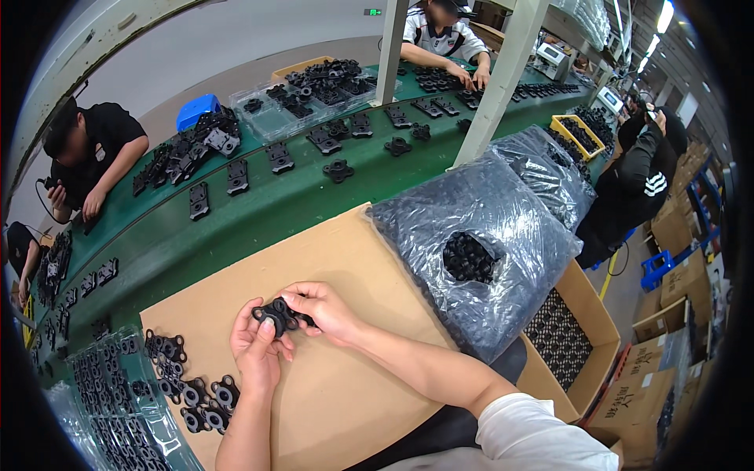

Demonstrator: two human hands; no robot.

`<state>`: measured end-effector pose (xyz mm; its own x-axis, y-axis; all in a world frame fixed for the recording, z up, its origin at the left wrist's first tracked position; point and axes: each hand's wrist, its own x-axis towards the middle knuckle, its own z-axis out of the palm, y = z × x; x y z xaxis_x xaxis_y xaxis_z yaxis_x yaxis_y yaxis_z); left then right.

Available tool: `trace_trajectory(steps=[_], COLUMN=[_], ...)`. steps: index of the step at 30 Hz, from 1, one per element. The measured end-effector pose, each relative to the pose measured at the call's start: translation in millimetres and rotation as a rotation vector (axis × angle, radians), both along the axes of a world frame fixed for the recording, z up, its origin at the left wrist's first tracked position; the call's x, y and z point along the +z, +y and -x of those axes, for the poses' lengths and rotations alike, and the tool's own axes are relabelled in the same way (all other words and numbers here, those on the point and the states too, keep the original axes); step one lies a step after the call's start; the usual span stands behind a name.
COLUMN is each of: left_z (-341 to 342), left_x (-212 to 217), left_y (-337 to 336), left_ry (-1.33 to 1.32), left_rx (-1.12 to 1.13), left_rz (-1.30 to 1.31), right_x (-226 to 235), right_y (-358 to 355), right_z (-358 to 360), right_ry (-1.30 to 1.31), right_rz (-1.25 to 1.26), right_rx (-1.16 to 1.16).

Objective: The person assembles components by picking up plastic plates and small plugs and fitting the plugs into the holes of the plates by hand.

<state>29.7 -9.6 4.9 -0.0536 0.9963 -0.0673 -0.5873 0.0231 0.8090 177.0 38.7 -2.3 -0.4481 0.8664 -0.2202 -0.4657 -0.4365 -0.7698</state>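
Over the brown cardboard sheet (353,267), my two hands meet around a black plastic part (272,317) with rounded lobes and a round centre. My left hand (256,345) grips it from below, the thumb pressed on its face. With bent fingers my right hand (322,312) pinches at the part's right side, where a small dark piece shows; its kind is hidden by the fingers. Several similar black lobed parts (194,391) lie in a loose group on the sheet to the left of my left forearm.
A torn clear bag (503,212) of small black pieces lies right of the sheet, above a cardboard box (601,353) of black parts. Clear trays (149,416) stand at left. Beyond, a green conveyor (267,212) carries black parts; co-workers (444,39) sit along its far side.
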Motion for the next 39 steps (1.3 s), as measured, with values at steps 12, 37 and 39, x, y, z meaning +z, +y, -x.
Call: trace_trajectory(steps=[12, 37, 39], left_z=[8, 6, 9], left_x=[4, 6, 4], left_y=[-3, -1, 0], left_ry=[0.116, 0.017, 0.014], left_rx=[-0.014, 0.014, -0.013], left_rz=[0.043, -0.001, -0.012], right_x=[-10, 10, 7], right_y=[-3, 4, 3], right_z=[11, -12, -13], right_ry=[-0.116, 0.295, 0.314], right_rz=[-0.309, 0.304, 0.285], right_rx=[-0.178, -0.096, -0.049])
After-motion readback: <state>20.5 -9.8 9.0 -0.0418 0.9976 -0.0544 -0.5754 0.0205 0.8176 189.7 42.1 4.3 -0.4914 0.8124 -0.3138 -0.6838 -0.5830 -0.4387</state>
